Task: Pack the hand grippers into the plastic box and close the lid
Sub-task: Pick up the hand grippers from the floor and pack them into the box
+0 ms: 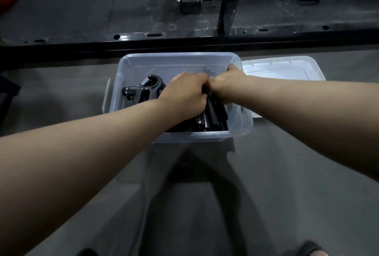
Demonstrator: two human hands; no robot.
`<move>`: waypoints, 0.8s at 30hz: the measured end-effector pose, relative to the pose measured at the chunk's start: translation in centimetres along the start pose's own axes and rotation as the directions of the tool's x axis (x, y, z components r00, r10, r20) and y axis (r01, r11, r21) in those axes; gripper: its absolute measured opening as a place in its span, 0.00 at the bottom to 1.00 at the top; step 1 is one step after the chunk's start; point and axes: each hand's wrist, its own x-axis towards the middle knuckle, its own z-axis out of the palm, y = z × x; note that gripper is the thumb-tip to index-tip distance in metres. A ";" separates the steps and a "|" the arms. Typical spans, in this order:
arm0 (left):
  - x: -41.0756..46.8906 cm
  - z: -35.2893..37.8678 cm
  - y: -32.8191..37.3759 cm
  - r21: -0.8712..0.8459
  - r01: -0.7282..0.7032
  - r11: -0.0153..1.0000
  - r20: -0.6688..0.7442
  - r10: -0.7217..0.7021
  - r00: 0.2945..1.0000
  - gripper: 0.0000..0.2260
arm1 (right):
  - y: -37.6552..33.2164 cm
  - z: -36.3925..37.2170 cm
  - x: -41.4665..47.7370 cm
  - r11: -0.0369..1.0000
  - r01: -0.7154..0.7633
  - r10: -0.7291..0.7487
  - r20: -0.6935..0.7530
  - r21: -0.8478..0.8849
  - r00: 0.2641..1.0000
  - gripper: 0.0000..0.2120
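Hand grippers (143, 89) sit inside the plastic box (240, 120) on the floor, frame centre. Left hand (184, 93) at 9 o'clock in the box, fingers curled down onto black handles (211, 112). Right hand (223, 85) at 3 o'clock, touching left, fingers curled round the same handles. Lid (287, 67) off, lying just beside the box at 3 o'clock.

One clear plastic box (240, 120) stood open, with one lid (287, 69) beside it. Several black hand grippers (143, 89) lay inside, their exact number hidden under two hands: left hand (184, 95) and right hand (227, 87).
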 end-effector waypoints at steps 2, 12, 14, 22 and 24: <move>-0.3 0.1 0.1 -0.030 -0.018 0.999 0.003 0.018 1.000 0.10 | -0.1 -0.3 -0.2 0.996 -0.012 0.014 -0.015 0.092 1.000 0.17; -0.7 -0.3 0.0 -0.086 -0.002 0.996 0.012 0.003 1.000 0.12 | 0.2 -0.9 -1.3 1.000 -0.020 0.020 0.011 0.000 1.000 0.12; -0.7 -0.2 0.0 -0.069 -0.030 0.997 0.010 0.031 0.999 0.12 | -0.2 0.0 -1.4 1.000 0.017 -0.016 0.037 -0.014 0.999 0.12; -2.1 0.4 -0.9 -0.049 -0.005 0.999 -0.118 -0.001 0.993 0.13 | 2.8 -0.3 -1.4 1.000 -0.016 0.018 -0.110 0.015 0.994 0.12; -2.6 0.3 -1.0 -0.060 0.041 0.997 -0.162 -0.050 0.985 0.13 | 3.1 -0.6 -1.8 1.000 -0.006 0.008 -0.060 0.018 0.998 0.17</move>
